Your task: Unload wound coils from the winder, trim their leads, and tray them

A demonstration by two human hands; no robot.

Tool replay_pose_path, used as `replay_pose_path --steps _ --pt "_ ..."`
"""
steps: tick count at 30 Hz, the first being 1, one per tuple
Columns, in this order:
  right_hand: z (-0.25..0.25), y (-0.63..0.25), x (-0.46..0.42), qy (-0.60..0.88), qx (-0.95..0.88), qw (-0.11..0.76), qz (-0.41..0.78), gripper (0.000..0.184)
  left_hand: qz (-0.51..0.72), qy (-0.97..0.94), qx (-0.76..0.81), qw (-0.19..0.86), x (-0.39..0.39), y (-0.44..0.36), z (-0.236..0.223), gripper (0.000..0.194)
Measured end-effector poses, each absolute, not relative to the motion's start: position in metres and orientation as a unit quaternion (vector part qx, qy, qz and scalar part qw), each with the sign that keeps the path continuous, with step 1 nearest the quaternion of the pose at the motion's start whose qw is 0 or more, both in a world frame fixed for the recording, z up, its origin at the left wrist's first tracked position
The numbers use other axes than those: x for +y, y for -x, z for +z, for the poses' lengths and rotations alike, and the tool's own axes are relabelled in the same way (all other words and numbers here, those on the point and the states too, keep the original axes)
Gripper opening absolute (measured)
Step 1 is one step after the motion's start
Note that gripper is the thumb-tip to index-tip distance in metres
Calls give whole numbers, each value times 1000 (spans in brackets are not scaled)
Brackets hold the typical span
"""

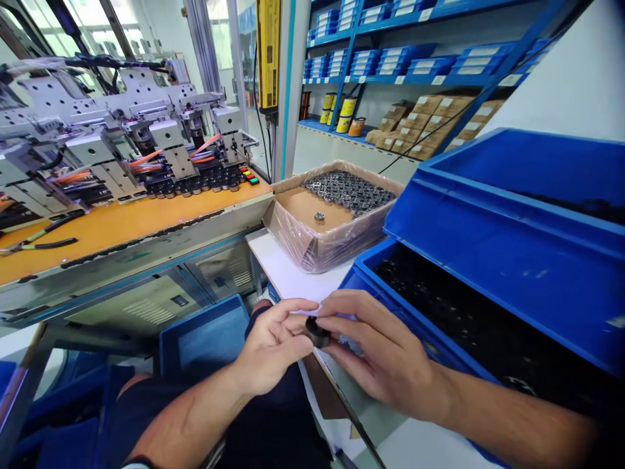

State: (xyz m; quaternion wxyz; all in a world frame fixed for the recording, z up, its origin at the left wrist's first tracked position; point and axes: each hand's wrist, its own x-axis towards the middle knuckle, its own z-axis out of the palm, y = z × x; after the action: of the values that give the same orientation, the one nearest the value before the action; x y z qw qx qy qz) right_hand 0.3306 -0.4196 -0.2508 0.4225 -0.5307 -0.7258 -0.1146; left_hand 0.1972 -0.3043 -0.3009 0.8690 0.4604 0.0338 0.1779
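Between my two hands is a small round black part (318,333), like a short cylinder with a notched top. My left hand (274,335) grips its left side between thumb and fingers. From the right, my right hand (374,345) closes its fingertips and thumb on the same part. Some of the part is hidden behind the fingers. Both hands are above the edge of a white table (293,270). Just beyond them stands a plastic-lined cardboard box (317,251) with rows of similar round parts (349,189). One loose round part (319,216) lies apart on its cardboard floor.
Blue bins (517,260) holding many dark parts are stacked at the right. On the left, a machine (166,140) stands over an orange worktop (122,225) with pliers (43,241) on it. A blue tub (205,345) sits low, left of my legs. Shelves (424,75) fill the background.
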Motion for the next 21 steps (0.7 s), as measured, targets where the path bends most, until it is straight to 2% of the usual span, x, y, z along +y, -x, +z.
replay_pose_path --steps 3,7,10,12,16,18,19,21 --pt "-249 -330 -419 527 -731 418 -114 24 176 -465 13 868 -302 -196 -303 46" --pt "-248 -329 -419 535 -737 392 -129 19 314 -631 -9 710 -294 -194 -303 32" --pt "-250 -329 -419 547 -734 380 -134 16 347 -690 0 636 -289 -195 -301 17" --pt "-252 -329 -419 547 -733 373 -154 17 337 -685 19 646 -290 -196 -301 19" --pt "-255 -333 -418 529 -750 351 -186 19 273 -628 66 725 -299 -195 -303 37" --pt "-255 -335 -416 536 -748 336 -201 19 255 -637 81 723 -296 -196 -301 34" --pt "-255 -336 -416 545 -742 327 -214 19 262 -666 90 692 -289 -198 -297 30" --pt "-254 -338 -415 563 -731 299 -243 22 301 -764 134 554 -262 -204 -284 24"
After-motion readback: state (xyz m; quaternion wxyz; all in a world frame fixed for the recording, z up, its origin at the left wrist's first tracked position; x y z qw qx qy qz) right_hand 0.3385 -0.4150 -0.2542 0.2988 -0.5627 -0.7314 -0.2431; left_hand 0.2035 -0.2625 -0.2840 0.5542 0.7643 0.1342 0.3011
